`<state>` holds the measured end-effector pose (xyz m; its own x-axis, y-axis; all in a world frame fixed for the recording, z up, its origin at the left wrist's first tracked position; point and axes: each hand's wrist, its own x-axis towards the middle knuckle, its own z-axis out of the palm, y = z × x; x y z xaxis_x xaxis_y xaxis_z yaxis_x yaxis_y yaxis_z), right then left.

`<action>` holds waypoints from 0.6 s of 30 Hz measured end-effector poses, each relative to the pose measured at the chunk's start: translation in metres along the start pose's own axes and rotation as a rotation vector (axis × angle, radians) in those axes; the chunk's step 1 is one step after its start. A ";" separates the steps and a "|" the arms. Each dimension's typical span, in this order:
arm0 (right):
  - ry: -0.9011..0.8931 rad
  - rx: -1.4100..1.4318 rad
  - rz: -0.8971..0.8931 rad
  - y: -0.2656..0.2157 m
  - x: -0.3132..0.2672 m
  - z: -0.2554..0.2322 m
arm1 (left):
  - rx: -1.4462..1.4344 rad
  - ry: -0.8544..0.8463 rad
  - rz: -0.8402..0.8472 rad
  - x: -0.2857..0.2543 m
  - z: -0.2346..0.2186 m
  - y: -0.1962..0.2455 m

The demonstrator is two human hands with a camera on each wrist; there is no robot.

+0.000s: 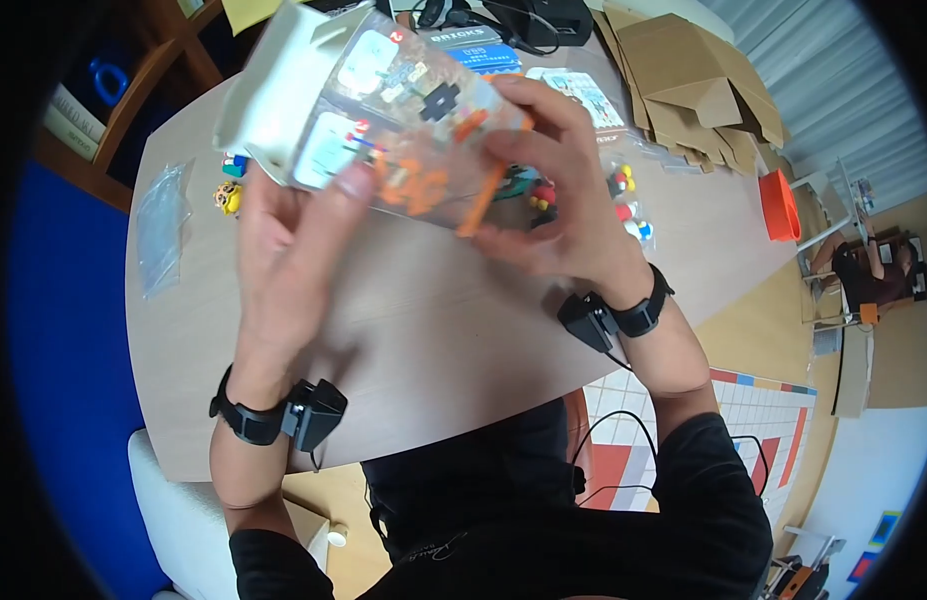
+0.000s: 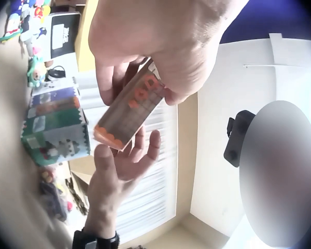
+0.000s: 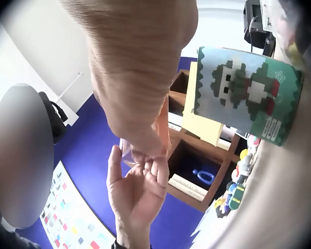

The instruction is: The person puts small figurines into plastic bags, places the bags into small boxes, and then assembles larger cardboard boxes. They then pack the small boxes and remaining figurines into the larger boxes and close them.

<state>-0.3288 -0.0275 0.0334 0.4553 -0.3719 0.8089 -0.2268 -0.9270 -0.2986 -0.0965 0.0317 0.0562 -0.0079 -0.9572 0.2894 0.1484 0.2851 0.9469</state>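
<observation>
A small cardboard box point(image 1: 413, 110), printed with brick pictures and orange patterns, is held tilted above the table, slightly blurred. White flaps point(image 1: 283, 90) stand open at its left end. My left hand point(image 1: 288, 245) grips that end, its thumb lying across the printed face. Around the opposite end is my right hand point(image 1: 578, 195), with fingers and thumb at the box's edges. The left wrist view has the brown side of the box point(image 2: 132, 109) between both hands. In the right wrist view, the near hand point(image 3: 145, 83) hides most of the box.
Small toy figures point(image 1: 228, 197) and a clear plastic bag point(image 1: 161, 230) lie on the left of the table point(image 1: 403, 330). More figures point(image 1: 623, 180) stand to the right. Behind are a blue box point(image 1: 483, 58), folded cardboard point(image 1: 683, 75) and an orange container point(image 1: 779, 205). A green printed box point(image 3: 249, 93) stands nearby.
</observation>
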 end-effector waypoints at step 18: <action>-0.539 -0.226 1.021 0.086 -0.047 -0.068 | 0.419 -0.244 -0.032 0.002 -0.011 -0.015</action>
<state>-0.4281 -0.0870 0.0043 0.2673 -0.9595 -0.0884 -0.8203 -0.1785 -0.5434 -0.0882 0.0252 0.0411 -0.2450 -0.9403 0.2363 -0.2667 0.2997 0.9160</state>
